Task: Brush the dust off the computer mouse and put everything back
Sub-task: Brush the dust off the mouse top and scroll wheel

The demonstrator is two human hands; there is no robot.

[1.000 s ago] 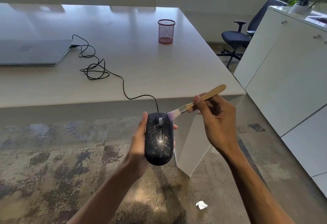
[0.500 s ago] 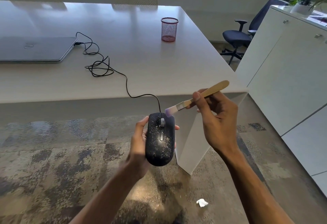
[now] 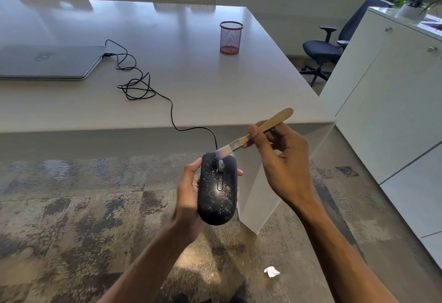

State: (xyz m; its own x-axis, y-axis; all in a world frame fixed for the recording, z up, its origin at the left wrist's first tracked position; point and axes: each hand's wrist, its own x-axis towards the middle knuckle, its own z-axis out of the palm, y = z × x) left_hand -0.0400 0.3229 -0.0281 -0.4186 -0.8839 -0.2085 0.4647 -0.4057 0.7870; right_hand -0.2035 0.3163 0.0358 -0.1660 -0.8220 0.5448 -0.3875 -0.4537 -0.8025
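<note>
White desk (image 3: 191,92) ahead | my left hand (image 3: 189,197) grips dusty mouse (image 3: 218,190) | my right hand (image 3: 284,159) pinches brush (image 3: 253,132), bristles on wheel

The left hand (image 3: 189,197) is wrapping behind the mouse (image 3: 218,189), so its palm and most fingers are staying out of sight. The brush (image 3: 256,132) bristles are smearing into a pale blur at the mouse's front, and whether they are touching is unclear. The right hand (image 3: 282,161) is covering the middle of the handle. The laptop (image 3: 47,62) is running off the left edge. The white scrap (image 3: 271,272) on the floor is too small to identify.
</note>
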